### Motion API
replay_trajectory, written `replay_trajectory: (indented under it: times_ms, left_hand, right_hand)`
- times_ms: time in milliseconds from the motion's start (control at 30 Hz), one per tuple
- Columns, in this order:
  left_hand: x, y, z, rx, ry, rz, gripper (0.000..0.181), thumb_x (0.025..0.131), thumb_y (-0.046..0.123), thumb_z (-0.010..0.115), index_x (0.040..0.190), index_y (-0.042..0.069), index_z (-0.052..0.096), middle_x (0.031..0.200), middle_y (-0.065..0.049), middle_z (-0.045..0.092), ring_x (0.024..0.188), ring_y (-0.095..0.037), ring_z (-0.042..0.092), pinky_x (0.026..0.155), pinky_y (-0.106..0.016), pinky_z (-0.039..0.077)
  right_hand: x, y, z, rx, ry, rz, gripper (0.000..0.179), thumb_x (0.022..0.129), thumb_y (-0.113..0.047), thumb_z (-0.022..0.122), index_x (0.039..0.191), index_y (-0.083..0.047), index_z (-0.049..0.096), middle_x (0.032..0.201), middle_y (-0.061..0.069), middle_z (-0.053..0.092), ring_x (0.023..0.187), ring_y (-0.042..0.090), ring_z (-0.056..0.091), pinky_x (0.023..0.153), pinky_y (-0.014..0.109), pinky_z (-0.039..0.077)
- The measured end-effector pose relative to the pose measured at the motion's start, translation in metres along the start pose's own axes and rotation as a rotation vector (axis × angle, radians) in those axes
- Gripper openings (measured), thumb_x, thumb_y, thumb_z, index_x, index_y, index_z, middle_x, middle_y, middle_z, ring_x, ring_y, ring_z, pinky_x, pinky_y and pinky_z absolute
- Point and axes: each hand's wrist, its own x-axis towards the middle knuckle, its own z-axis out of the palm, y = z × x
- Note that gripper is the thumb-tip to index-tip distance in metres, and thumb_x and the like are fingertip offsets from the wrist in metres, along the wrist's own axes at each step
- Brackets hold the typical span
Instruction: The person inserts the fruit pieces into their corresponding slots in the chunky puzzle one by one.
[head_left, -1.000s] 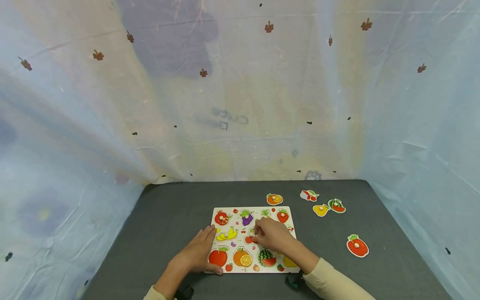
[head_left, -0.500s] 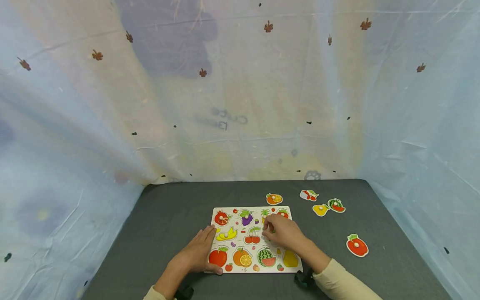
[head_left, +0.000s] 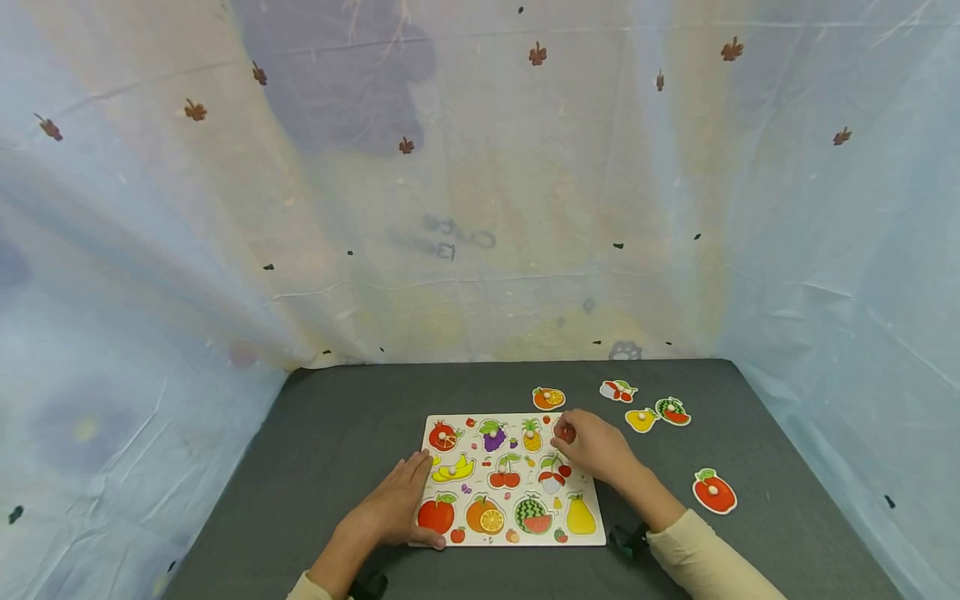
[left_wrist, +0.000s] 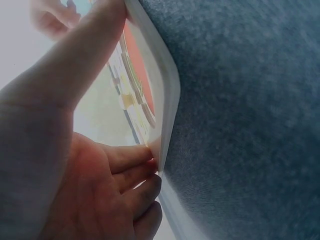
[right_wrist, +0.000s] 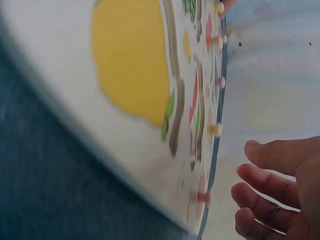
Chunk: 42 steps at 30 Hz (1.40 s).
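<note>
A white fruit puzzle board [head_left: 540, 542] lies on the dark table. Against its left and near edges rests my left hand [head_left: 393, 504], fingers straight and thumb spread; in the left wrist view the fingertips of this hand [left_wrist: 95, 185] touch the board's side. Over the far right corner is my right hand [head_left: 596, 446], partly covering the strawberry piece [head_left: 568, 433]. The right wrist view has that hand [right_wrist: 280, 195] with loosely bent fingers, apart from the strawberry's knob [right_wrist: 204, 196]. Knobbed pomegranate [head_left: 442, 436], grapes [head_left: 492, 435], pineapple [head_left: 532, 435] and bananas [head_left: 453, 468] sit in the board.
Behind the board lies a loose orange piece [head_left: 549, 398]. Farther right are a red-and-white fruit piece [head_left: 618, 391], a pear piece [head_left: 641, 420] and a watermelon piece [head_left: 673, 412]. An apple piece [head_left: 715, 492] lies on the right. Patterned curtains [head_left: 480, 208] enclose the table [head_left: 337, 433].
My right hand has moved right and away across the board, from the cherries to the strawberry. The left hand and the loose pieces have stayed in place.
</note>
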Motion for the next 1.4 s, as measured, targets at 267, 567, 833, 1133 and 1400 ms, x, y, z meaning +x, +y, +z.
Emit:
replay_trajectory:
  times_ms: [267,567,833,1133,1400]
  left_hand:
    - [-0.001,-0.001,-0.001,-0.005,0.004,0.012,0.133,0.069,0.059,0.098,0.161,-0.011,0.032,0.169,-0.028,0.032,0.158,-0.044,0.029,0.131,-0.058,0.024]
    - [-0.001,-0.001,-0.002,-0.007,0.005,0.012,0.134,0.069,0.059,0.098,0.161,-0.012,0.032,0.169,-0.028,0.031,0.158,-0.044,0.029,0.131,-0.058,0.024]
    - [-0.001,-0.001,-0.002,0.004,0.012,0.026,0.133,0.069,0.059,0.098,0.160,-0.012,0.032,0.168,-0.029,0.032,0.158,-0.046,0.030,0.130,-0.059,0.025]
    - [-0.001,-0.002,-0.001,-0.016,0.006,0.029,0.133,0.069,0.059,0.098,0.160,-0.012,0.032,0.169,-0.029,0.031,0.157,-0.046,0.029,0.130,-0.060,0.024]
    - [0.004,-0.014,0.011,-0.025,0.030,0.044,0.137,0.069,0.071,0.092,0.162,-0.009,0.030,0.170,-0.027,0.030,0.158,-0.045,0.028,0.131,-0.060,0.020]
  right_hand:
    - [0.006,0.017,-0.008,0.025,-0.012,0.055,0.015,0.096,-0.021,0.083,0.092,-0.018,0.069,0.079,-0.004,0.055,0.063,0.013,0.049,0.056,0.031,0.041]
    - [0.014,0.040,-0.019,0.007,0.025,0.063,0.010,0.099,-0.018,0.079,0.097,-0.014,0.070,0.082,-0.002,0.059,0.067,0.014,0.051,0.060,0.033,0.045]
    - [0.023,0.062,-0.025,-0.013,0.086,0.092,0.009,0.098,-0.017,0.079,0.100,-0.012,0.071,0.086,0.000,0.065,0.070,0.014,0.057,0.062,0.038,0.050]
    - [0.031,0.086,-0.033,-0.028,0.139,0.150,0.015,0.098,-0.017,0.078,0.105,-0.006,0.070,0.090,0.007,0.063,0.072,0.019,0.056,0.061,0.037,0.047]
    - [0.036,0.100,-0.043,0.004,0.138,0.200,0.022,0.100,-0.018,0.075,0.113,0.000,0.071,0.093,0.010,0.064,0.072,0.023,0.059,0.061,0.039,0.049]
